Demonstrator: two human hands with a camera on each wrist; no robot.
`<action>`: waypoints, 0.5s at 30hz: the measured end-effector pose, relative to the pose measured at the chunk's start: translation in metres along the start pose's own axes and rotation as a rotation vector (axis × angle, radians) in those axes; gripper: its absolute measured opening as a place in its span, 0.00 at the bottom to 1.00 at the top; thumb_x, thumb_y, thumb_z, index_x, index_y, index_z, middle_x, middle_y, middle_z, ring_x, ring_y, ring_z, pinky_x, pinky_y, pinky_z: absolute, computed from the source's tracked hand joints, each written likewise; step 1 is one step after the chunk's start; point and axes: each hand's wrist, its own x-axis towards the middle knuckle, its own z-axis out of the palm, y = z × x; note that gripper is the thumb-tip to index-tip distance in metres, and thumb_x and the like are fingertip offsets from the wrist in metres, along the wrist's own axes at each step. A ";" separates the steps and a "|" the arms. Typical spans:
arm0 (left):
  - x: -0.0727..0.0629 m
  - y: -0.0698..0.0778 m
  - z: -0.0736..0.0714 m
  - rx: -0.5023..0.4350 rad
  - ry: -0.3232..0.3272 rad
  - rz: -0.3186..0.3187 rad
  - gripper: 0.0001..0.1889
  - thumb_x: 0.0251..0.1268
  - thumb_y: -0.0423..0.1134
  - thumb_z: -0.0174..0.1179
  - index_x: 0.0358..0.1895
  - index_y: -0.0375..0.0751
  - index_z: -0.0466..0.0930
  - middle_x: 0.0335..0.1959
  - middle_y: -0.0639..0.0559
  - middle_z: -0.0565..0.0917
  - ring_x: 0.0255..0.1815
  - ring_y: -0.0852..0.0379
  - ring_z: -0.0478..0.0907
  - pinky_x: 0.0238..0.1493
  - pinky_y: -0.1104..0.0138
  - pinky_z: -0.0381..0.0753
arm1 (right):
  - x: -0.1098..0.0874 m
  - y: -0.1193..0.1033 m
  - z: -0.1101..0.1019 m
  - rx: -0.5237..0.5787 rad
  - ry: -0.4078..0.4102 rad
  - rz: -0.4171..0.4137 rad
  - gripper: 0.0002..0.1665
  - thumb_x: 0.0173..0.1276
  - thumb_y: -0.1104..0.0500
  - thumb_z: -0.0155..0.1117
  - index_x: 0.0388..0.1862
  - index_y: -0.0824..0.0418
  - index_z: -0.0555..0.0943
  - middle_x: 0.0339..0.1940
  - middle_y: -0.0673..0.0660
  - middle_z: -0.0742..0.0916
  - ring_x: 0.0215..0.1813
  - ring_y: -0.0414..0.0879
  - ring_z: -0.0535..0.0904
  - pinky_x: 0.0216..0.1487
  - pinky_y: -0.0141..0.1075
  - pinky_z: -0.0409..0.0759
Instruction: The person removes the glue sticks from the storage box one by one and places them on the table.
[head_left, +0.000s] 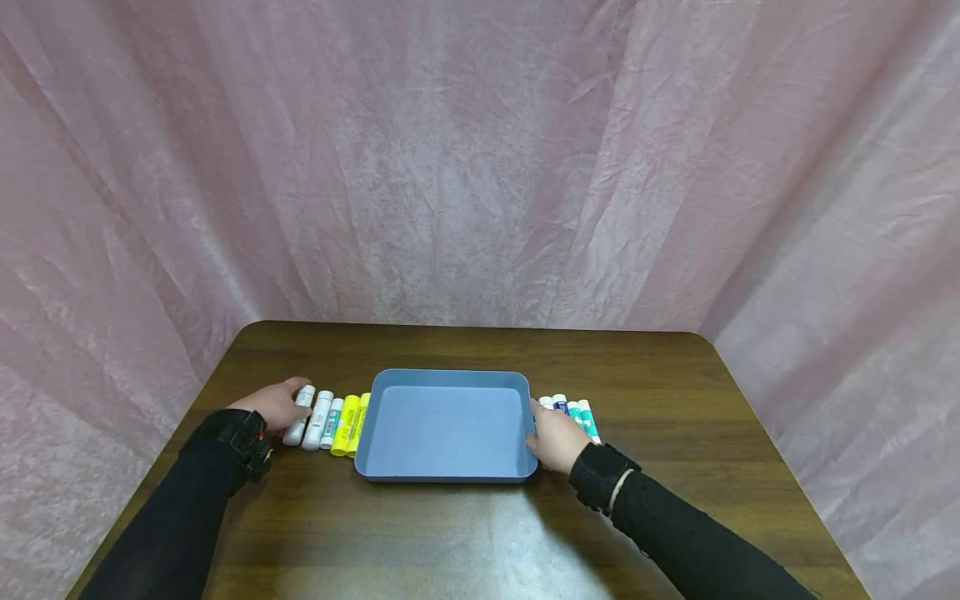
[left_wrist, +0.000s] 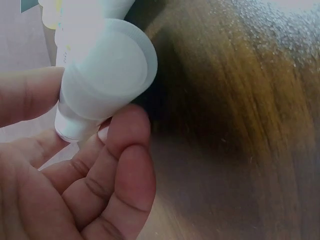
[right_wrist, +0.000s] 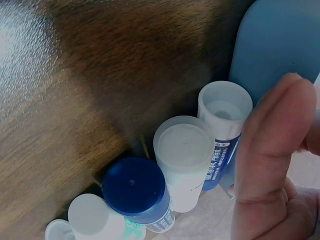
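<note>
My left hand (head_left: pixel 277 404) grips the leftmost white glue stick (head_left: pixel 303 396), its thumb and fingers on either side; the round white end (left_wrist: pixel 112 62) faces the left wrist camera. More glue sticks lie side by side to its right: white ones and yellow ones (head_left: pixel 346 425). My right hand (head_left: pixel 557 437) is at the right wall of a blue-grey tray (head_left: pixel 447 479) and pinches its rim. Beside those fingers (right_wrist: pixel 267 155) a row of glue sticks lies, among them one with a dark blue end (right_wrist: pixel 134 185); the hand partly covers this row in the head view.
Everything lies on a brown wooden table (head_left: pixel 420 542) with rounded far corners. A pink curtain (head_left: pixel 450 167) hangs behind and along both sides. The tray stands between the two rows of glue sticks.
</note>
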 end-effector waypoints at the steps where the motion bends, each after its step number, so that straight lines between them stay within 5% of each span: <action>1: 0.000 0.000 0.000 -0.001 0.000 -0.001 0.37 0.75 0.41 0.54 0.78 0.29 0.49 0.54 0.29 0.78 0.27 0.52 0.77 0.30 0.64 0.76 | 0.000 0.000 0.000 0.000 -0.001 0.000 0.38 0.70 0.66 0.59 0.77 0.74 0.61 0.24 0.55 0.81 0.15 0.42 0.77 0.21 0.34 0.75; 8: 0.003 0.000 0.003 -0.004 0.002 -0.019 0.36 0.75 0.42 0.54 0.78 0.30 0.50 0.60 0.25 0.72 0.30 0.51 0.77 0.31 0.64 0.76 | 0.001 0.000 -0.001 -0.002 -0.009 0.001 0.39 0.70 0.66 0.60 0.78 0.73 0.60 0.23 0.54 0.81 0.16 0.42 0.76 0.21 0.34 0.74; 15: 0.004 0.002 0.003 0.016 0.001 -0.022 0.36 0.75 0.42 0.55 0.78 0.30 0.51 0.57 0.27 0.75 0.28 0.51 0.77 0.30 0.64 0.76 | 0.001 0.000 -0.002 -0.001 -0.018 0.008 0.39 0.71 0.66 0.59 0.78 0.73 0.60 0.22 0.54 0.81 0.15 0.43 0.76 0.21 0.34 0.73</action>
